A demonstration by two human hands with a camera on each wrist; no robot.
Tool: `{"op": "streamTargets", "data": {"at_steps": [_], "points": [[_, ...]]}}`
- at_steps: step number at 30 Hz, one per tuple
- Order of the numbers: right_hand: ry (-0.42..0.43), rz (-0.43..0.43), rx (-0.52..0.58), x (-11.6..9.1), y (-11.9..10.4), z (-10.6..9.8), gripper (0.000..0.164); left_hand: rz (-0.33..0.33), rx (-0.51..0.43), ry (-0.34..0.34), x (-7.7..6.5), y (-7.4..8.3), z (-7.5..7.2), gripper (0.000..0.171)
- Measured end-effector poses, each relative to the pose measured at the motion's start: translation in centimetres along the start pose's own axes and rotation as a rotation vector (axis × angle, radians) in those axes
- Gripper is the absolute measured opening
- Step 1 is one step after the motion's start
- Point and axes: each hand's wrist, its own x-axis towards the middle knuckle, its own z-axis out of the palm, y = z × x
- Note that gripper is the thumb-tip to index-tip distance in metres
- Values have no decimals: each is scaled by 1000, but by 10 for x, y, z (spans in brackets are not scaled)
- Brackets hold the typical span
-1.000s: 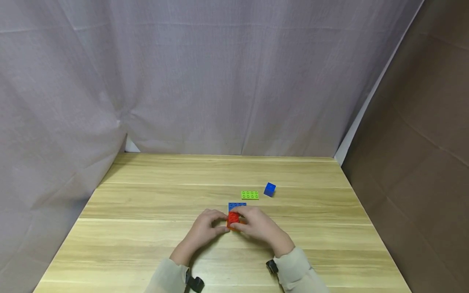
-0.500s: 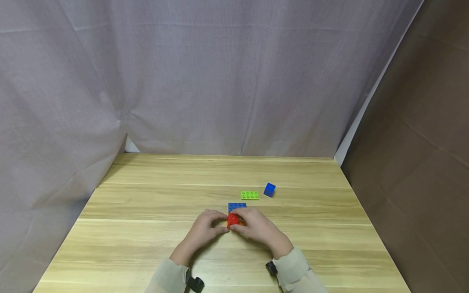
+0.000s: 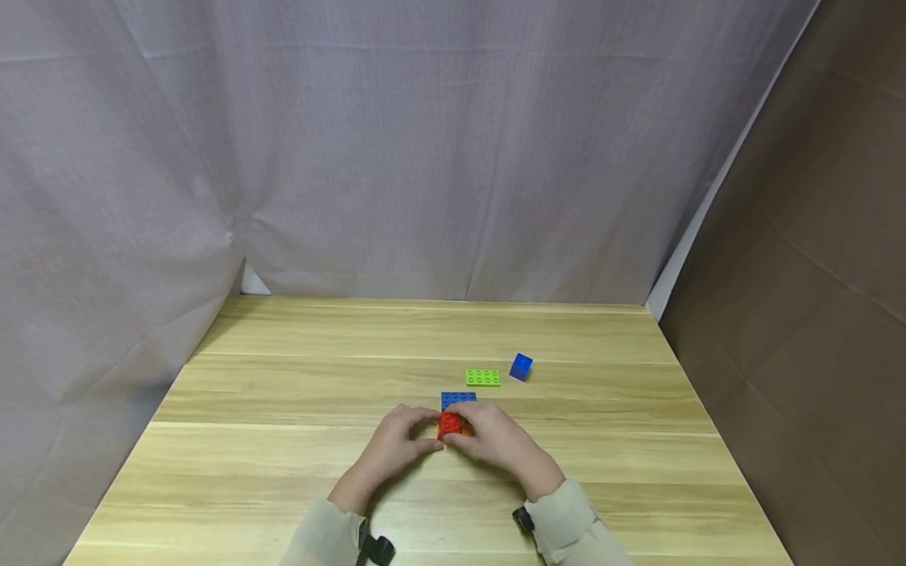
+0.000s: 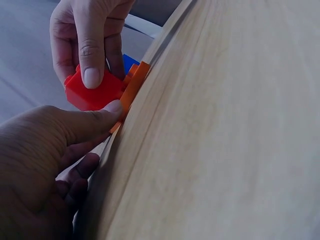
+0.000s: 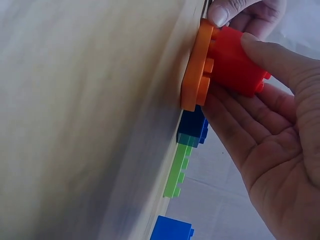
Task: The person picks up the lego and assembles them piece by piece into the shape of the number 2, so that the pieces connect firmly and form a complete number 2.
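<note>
Low in the middle of the table, my left hand (image 3: 396, 442) pinches the left end of a flat orange building plate (image 4: 134, 89) between thumb and fingers. The plate rests on the tabletop. My right hand (image 3: 506, 442) grips a red building brick (image 3: 450, 424) from the right, thumb on the near side and fingers on the far side. In the right wrist view the red brick (image 5: 234, 61) is over one end of the orange plate, with studs bare at the other end. Whether it sits fully on the studs I cannot tell.
Just behind the hands lies a blue studded plate (image 3: 458, 398), partly hidden by the right hand. Farther back are a lime green plate (image 3: 483, 378) and a blue brick (image 3: 521, 367) to its right. The wooden table (image 3: 297, 362) ends at grey curtains (image 3: 368, 173).
The red brick has shifted slightly toward me and changed its tilt in the right hand, so more orange shows beside it. The left hand holds still.
</note>
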Motion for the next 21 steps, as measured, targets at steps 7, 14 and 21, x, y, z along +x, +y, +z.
{"op": "streamTargets", "data": {"at_steps": [7, 14, 21], "points": [[-3, -12, -34, 2, -5, -2, 35, -7, 6, 2, 0, 2, -1, 43], [-18, -49, -62, 6, -9, -1, 35, -11, 29, 10, 0, 1, -1, 42], [-9, -58, -69, 7, -7, 2, 35, -15, 32, -5, -1, 1, 0, 44]]}}
